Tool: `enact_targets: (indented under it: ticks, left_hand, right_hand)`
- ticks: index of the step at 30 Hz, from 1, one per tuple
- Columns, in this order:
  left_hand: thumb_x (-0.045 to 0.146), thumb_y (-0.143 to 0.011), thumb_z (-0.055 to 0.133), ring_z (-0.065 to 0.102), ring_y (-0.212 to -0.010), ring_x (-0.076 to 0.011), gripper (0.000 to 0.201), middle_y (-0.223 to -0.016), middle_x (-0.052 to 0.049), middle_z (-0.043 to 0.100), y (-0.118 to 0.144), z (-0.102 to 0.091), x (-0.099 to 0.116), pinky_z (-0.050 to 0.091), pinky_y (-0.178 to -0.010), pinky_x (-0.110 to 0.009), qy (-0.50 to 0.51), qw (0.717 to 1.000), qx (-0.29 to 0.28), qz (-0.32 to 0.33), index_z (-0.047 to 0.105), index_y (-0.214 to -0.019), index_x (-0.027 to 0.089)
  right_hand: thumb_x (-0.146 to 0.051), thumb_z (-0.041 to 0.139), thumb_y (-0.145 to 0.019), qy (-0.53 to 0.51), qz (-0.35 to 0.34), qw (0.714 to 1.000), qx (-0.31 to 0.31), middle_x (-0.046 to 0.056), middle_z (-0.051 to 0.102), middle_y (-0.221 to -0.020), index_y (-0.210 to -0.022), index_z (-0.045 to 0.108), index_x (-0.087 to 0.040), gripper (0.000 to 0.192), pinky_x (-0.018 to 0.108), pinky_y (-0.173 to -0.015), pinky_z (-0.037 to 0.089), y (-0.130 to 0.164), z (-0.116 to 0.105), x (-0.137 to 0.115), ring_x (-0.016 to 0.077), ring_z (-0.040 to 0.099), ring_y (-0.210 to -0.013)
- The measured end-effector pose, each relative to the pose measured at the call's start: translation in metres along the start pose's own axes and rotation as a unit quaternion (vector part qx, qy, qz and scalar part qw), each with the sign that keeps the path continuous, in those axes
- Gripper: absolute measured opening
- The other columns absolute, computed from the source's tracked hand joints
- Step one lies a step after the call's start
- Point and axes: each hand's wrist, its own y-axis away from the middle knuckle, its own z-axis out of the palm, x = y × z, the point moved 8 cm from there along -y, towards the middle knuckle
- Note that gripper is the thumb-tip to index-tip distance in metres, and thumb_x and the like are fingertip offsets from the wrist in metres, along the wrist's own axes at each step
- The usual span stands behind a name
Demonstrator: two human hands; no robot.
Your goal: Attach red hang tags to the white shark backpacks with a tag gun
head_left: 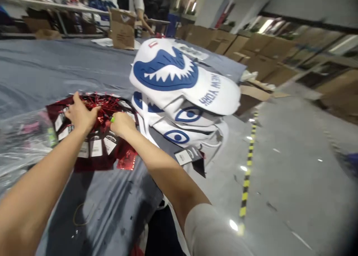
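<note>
As both hands [81, 116] grip tags [96, 146]

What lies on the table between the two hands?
In the head view, red tag strings and dark hang tags lie between the left hand and right hand.

A single view comes from the person's head, looking forward and down along both forearms, tilted so the scene leans. It sits close over the near edge of the grey-covered worktop [41, 73], facing across it toward cardboard boxes [123, 30] far off, with floor [293, 166] at right.
</note>
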Motion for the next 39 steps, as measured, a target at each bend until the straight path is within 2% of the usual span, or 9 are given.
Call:
enact_targets:
  ticks: [4,6,11,16,19,24,27,31,39]
  left_hand:
    - [0.04,-0.077,0.077,0.03,-0.142,-0.0475,0.093,-0.154,-0.024,0.037,0.033,-0.029,0.035,0.022,-0.112,-0.068,0.007,0.993,0.099,0.069,0.03,-0.15,0.006]
    - [0.041,-0.084,0.069,0.043,-0.135,-0.0408,0.067,-0.145,-0.021,0.049,0.066,-0.034,0.067,0.03,-0.112,-0.062,0.097,0.982,0.095,0.131,0.049,-0.138,0.008]
    - [0.046,-0.08,0.07,0.068,-0.088,-0.0206,0.033,-0.091,-0.007,0.073,0.168,0.028,0.158,0.053,-0.087,-0.035,0.41,0.862,-0.279,0.107,0.071,-0.091,0.015]
    - [0.042,-0.069,0.079,0.064,-0.069,-0.0136,0.032,-0.076,-0.002,0.071,0.226,0.057,0.22,0.051,-0.067,-0.024,0.487,0.791,-0.367,0.051,0.073,-0.088,0.016]
    - [0.046,-0.07,0.078,0.064,-0.067,-0.0139,0.034,-0.075,-0.003,0.071,0.231,0.066,0.239,0.053,-0.066,-0.025,0.473,0.794,-0.38,0.041,0.073,-0.082,0.015]
    - [0.037,-0.091,0.056,0.056,-0.049,-0.0137,0.038,-0.067,-0.001,0.069,0.217,0.081,0.282,0.048,-0.058,-0.027,0.248,0.879,-0.374,0.161,0.071,-0.121,0.019]
    - [0.022,-0.091,0.054,0.067,-0.072,-0.0218,0.039,-0.073,-0.003,0.072,0.205,0.095,0.315,0.049,-0.075,-0.031,0.021,0.905,-0.326,0.274,0.069,-0.127,0.025]
    - [0.023,-0.092,0.053,0.068,-0.092,-0.0269,0.035,-0.084,-0.007,0.075,0.189,0.105,0.343,0.048,-0.079,-0.033,-0.036,0.912,-0.261,0.314,0.072,-0.121,0.024]
    - [0.023,-0.092,0.05,0.067,-0.086,-0.0211,0.035,-0.087,-0.004,0.075,0.183,0.104,0.365,0.047,-0.076,-0.028,0.01,0.911,-0.233,0.341,0.074,-0.117,0.026]
  right_hand:
    - [-0.024,0.061,-0.084,-0.119,0.033,0.991,0.051,0.0,0.067,-0.073,-0.079,0.065,-0.02,0.008,0.024,-0.06,0.042,0.067,-0.032,0.061,0.0171,0.063,-0.072]
    - [-0.025,0.06,-0.083,-0.217,0.048,0.97,0.101,-0.004,0.059,-0.063,-0.071,0.059,-0.02,0.013,0.022,-0.058,0.039,0.104,-0.043,0.092,0.0134,0.057,-0.062]
    - [-0.031,0.058,-0.078,-0.384,0.043,0.906,0.173,-0.005,0.055,-0.061,-0.069,0.056,-0.02,0.014,0.023,-0.056,0.037,0.17,-0.053,0.142,0.0122,0.049,-0.057]
    - [-0.029,0.053,-0.078,-0.383,0.008,0.9,0.207,-0.005,0.054,-0.061,-0.066,0.053,-0.02,0.015,0.023,-0.058,0.038,0.207,-0.073,0.169,0.0113,0.048,-0.058]
    - [-0.032,0.053,-0.085,-0.386,0.027,0.907,0.166,-0.004,0.058,-0.06,-0.072,0.059,-0.02,0.019,0.024,-0.055,0.041,0.214,-0.084,0.197,0.0117,0.049,-0.049]
    - [-0.014,0.052,-0.086,-0.102,0.098,0.94,0.311,0.007,0.07,-0.101,-0.112,0.07,-0.02,0.032,0.035,-0.086,0.051,0.2,-0.16,0.269,0.0232,0.065,-0.094]
    - [-0.004,0.051,-0.083,0.038,0.084,0.944,0.316,0.01,0.067,-0.109,-0.133,0.061,-0.022,0.055,0.038,-0.091,0.05,0.173,-0.203,0.289,0.0273,0.063,-0.104]
    - [-0.01,0.053,-0.086,0.036,0.017,0.902,0.43,0.008,0.066,-0.111,-0.135,0.059,-0.022,0.05,0.039,-0.093,0.049,0.164,-0.259,0.297,0.0268,0.061,-0.106]
    - [-0.032,0.069,-0.083,0.064,0.114,0.949,0.287,0.015,0.068,-0.105,-0.106,0.073,-0.013,0.03,0.043,-0.088,0.052,0.136,-0.224,0.307,0.0329,0.066,-0.1]
